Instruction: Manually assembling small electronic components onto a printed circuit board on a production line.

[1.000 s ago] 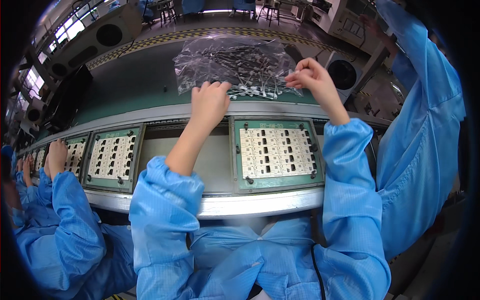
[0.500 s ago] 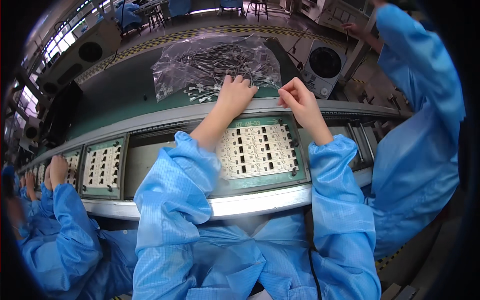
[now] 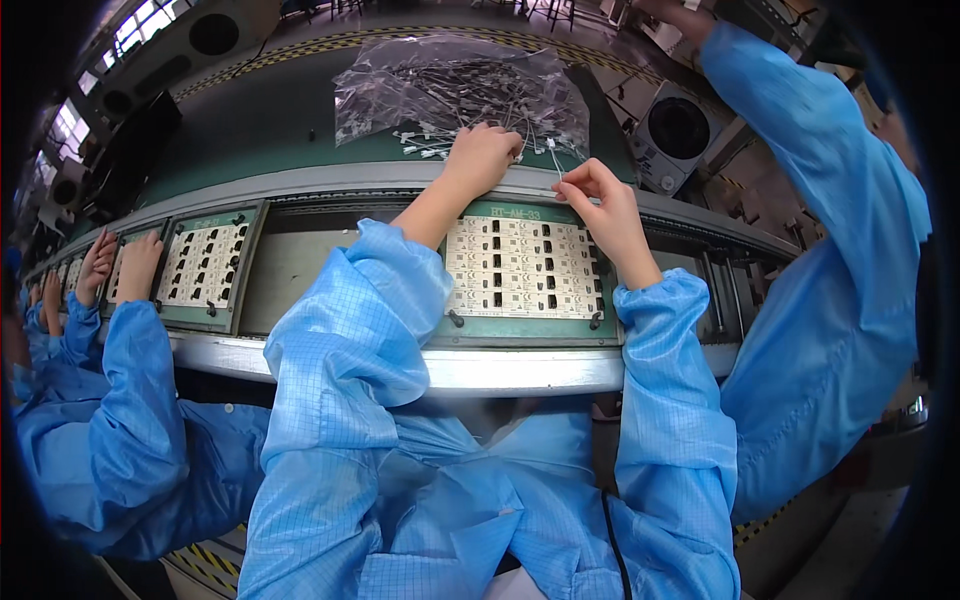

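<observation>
My right hand (image 3: 605,205) pinches a thin white wire cable (image 3: 557,167) between thumb and forefinger. The cable rises from the fingertips, with a white connector at its upper end. Beside it my left hand (image 3: 480,160) reaches to the near edge of a pile of cables (image 3: 470,90) in a clear plastic bag (image 3: 365,100). Its fingers are bent together, and the fingertips are hidden, so what they grip cannot be made out. Below both hands lies a panel of white circuit boards with black parts (image 3: 520,270) in a green frame (image 3: 530,333).
A metal conveyor rail (image 3: 530,372) runs along my side. A second board panel (image 3: 203,262) sits to the left, near a co-worker's hands (image 3: 138,265). At the right stands another person in a blue sleeve (image 3: 800,130). A grey fan unit (image 3: 678,130) is beyond the rail.
The view has shifted. My right hand's cable now shows more plainly, with its white connector up. My left fingers look more drawn together. The person at the right has moved an arm leftward.
</observation>
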`<state>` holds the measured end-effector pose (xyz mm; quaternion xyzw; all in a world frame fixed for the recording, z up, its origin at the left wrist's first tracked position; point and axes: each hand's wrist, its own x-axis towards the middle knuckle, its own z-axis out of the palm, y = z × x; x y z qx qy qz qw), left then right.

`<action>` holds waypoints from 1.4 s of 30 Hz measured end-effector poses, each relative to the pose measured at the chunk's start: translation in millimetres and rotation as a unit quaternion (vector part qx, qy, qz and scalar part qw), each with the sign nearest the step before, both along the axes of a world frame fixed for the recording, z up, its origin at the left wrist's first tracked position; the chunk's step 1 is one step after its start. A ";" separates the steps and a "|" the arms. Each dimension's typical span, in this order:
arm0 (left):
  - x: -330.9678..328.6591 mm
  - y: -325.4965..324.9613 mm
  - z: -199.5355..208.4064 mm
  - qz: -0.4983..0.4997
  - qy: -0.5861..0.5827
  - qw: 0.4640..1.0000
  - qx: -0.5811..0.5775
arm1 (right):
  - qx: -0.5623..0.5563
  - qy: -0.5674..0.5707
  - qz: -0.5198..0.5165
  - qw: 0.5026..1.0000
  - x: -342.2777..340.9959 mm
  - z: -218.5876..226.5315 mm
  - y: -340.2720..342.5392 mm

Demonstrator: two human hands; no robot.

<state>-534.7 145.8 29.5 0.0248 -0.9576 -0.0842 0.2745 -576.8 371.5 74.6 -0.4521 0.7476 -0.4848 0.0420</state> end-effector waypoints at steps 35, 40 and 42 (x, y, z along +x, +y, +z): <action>144.6 -31.5 44.3 -0.098 0.082 0.706 0.696 | 0.131 0.052 0.034 0.989 38.6 -28.6 -30.7; 142.7 -33.6 40.5 -0.125 0.092 0.661 0.734 | 0.119 0.169 0.022 0.978 40.9 -31.3 -29.1; 142.9 -33.3 41.7 -0.122 0.097 0.654 0.740 | 0.104 0.192 0.025 0.976 43.3 -31.1 -27.8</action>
